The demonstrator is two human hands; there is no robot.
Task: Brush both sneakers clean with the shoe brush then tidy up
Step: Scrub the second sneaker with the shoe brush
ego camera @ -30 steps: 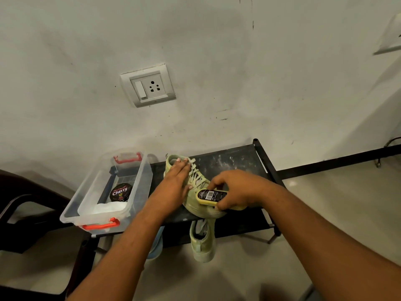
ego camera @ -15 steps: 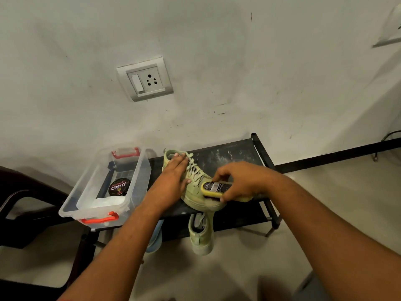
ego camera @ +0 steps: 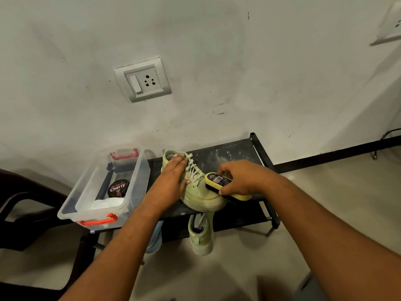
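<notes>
sneaker (ego camera: 201, 196): pale green upper, cloth-like and matt; flat woven laces; smooth rubbery sole edge
shoe brush (ego camera: 218, 180): smooth yellow plastic body; glossy dark label on top
box (ego camera: 138, 170): clear plastic, smooth, slightly glossy; red plastic handles
polish tin (ego camera: 118, 188): glossy printed lid
rack (ego camera: 227, 153): black matt top, streaked with pale dust; black frame, looks like metal
wall (ego camera: 238, 61): painted, matt, scuffed
floor (ego camera: 325, 203): smooth, faint sheen

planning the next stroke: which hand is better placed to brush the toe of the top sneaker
Right. The right hand grips the shoe brush against the sneaker near its toe; the left hand rests on its laces.
</notes>
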